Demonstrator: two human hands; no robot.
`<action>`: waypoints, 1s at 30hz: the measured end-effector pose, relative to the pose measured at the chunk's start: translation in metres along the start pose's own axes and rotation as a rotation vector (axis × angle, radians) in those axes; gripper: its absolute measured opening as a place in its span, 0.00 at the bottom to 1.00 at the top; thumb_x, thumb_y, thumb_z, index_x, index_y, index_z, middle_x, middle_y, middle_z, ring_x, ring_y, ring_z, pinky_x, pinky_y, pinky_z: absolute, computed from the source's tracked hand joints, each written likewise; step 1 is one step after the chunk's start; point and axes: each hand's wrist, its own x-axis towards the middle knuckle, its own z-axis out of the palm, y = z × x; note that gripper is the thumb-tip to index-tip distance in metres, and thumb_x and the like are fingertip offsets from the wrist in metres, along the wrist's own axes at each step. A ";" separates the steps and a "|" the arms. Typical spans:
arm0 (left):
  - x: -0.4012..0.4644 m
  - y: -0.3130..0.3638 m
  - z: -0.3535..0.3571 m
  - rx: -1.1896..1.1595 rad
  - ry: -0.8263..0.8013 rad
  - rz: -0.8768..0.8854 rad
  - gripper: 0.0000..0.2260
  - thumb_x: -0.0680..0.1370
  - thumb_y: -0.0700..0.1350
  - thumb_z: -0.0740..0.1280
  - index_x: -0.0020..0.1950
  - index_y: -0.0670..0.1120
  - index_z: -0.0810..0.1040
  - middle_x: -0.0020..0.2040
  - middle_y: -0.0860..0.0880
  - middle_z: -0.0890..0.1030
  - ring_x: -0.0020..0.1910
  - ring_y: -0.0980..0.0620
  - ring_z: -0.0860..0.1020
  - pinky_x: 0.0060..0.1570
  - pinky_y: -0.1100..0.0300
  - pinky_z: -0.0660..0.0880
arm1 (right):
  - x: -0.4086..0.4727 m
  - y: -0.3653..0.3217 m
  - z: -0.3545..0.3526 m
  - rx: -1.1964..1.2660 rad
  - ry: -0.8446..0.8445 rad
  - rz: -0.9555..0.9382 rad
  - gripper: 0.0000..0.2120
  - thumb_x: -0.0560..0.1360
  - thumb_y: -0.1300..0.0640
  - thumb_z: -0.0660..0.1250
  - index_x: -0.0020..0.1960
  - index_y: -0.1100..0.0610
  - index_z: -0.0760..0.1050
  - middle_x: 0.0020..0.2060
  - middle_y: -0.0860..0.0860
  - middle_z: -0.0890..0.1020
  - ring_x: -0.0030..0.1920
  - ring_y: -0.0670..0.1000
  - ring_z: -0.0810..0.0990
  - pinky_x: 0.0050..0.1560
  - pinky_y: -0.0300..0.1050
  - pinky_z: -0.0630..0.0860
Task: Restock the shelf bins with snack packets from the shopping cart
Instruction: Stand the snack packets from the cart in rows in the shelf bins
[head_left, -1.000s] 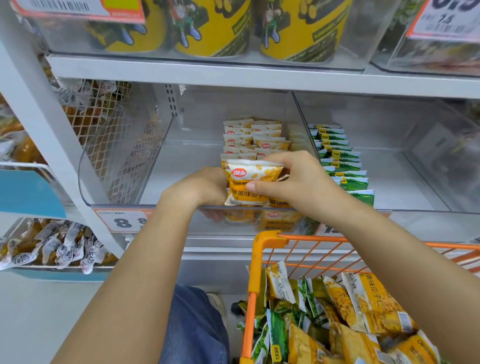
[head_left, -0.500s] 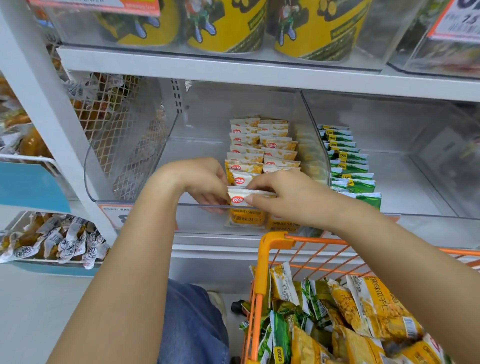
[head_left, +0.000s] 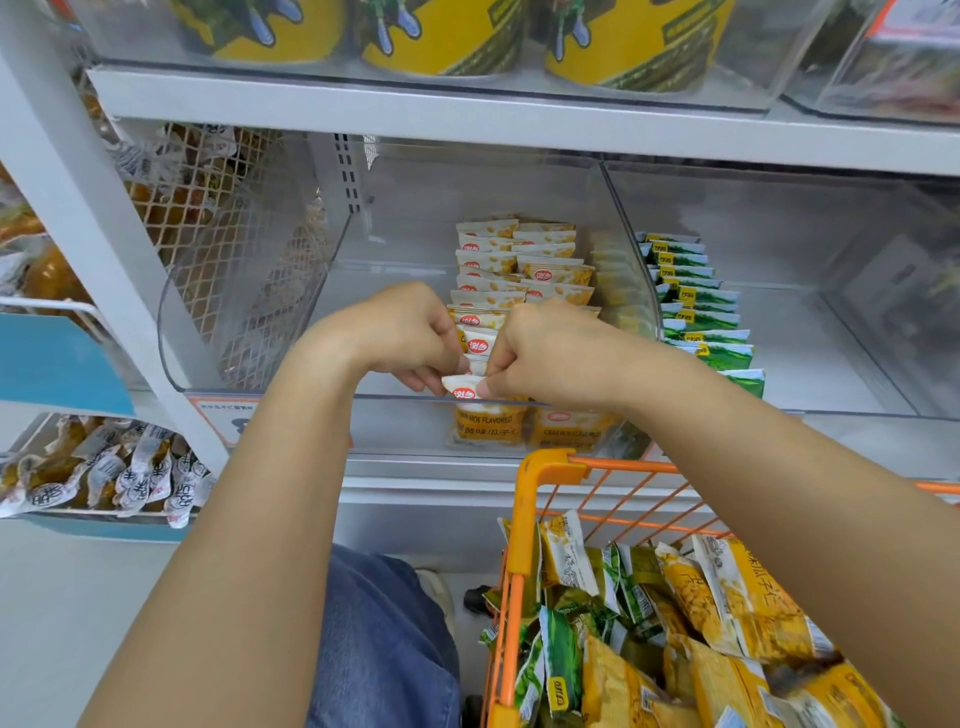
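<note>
both hands, left hand (head_left: 410, 338) and right hand (head_left: 540, 353), pinch a yellow snack packet (head_left: 464, 388) with curled fingers at the front of the clear shelf bin (head_left: 249, 332), where a careless push could topple the upright row behind.

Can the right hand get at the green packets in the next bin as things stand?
Probably not directly: the right hand pinches a yellow packet, and a clear divider stands between it and the green packets; over the open front looks free.
</note>
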 end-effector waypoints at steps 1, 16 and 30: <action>0.001 -0.001 0.000 -0.001 0.004 0.007 0.06 0.76 0.38 0.69 0.39 0.44 0.80 0.29 0.51 0.81 0.28 0.60 0.80 0.32 0.68 0.78 | 0.001 -0.001 0.001 -0.005 -0.004 0.003 0.14 0.75 0.52 0.67 0.33 0.58 0.79 0.26 0.51 0.71 0.31 0.50 0.69 0.32 0.43 0.66; -0.004 -0.003 -0.008 -0.194 0.034 -0.091 0.13 0.82 0.51 0.60 0.54 0.42 0.76 0.41 0.44 0.84 0.35 0.52 0.83 0.33 0.63 0.80 | -0.018 0.000 -0.002 0.042 -0.014 -0.002 0.24 0.79 0.43 0.58 0.30 0.56 0.69 0.26 0.52 0.71 0.29 0.49 0.68 0.31 0.46 0.63; 0.001 0.029 0.026 -0.191 -0.064 -0.140 0.31 0.78 0.67 0.42 0.74 0.53 0.64 0.66 0.51 0.74 0.61 0.49 0.75 0.60 0.55 0.69 | -0.064 0.058 0.045 0.203 0.535 0.365 0.28 0.79 0.38 0.50 0.73 0.53 0.59 0.48 0.52 0.80 0.51 0.56 0.79 0.40 0.46 0.68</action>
